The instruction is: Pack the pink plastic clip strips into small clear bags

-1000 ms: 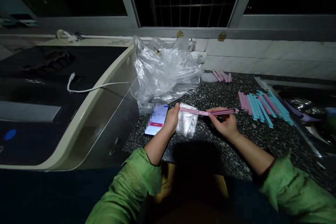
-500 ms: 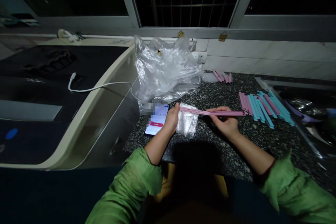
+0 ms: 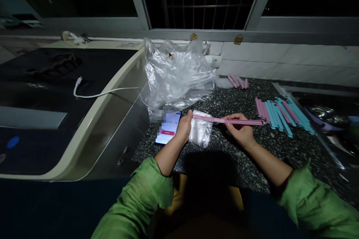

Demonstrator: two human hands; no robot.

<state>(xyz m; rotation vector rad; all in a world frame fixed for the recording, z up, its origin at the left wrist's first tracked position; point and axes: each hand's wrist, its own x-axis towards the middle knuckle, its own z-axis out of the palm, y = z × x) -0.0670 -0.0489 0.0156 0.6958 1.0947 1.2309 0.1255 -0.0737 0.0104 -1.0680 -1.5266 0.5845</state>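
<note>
An unfolded pink bag clip stretches almost level between my hands, its two long arms joined at a hinge near the middle. My left hand is closed on its left end, beside a phone with a lit screen. My right hand pinches the clip close to the hinge, fingers behind and thumb in front. Beneath the clip's left arm lies a stack of small clear plastic bags. To the right, pink and blue clips are laid out in a loose pile.
A large crumpled clear plastic bag stands at the back of the speckled counter. Several short pink clips lie near the wall. A washing machine with a white cable borders the left; a stove borders the right.
Both hands keep their hold on the pink clip, which has shifted very slightly to the right. The digits on the phone's timer have advanced.
</note>
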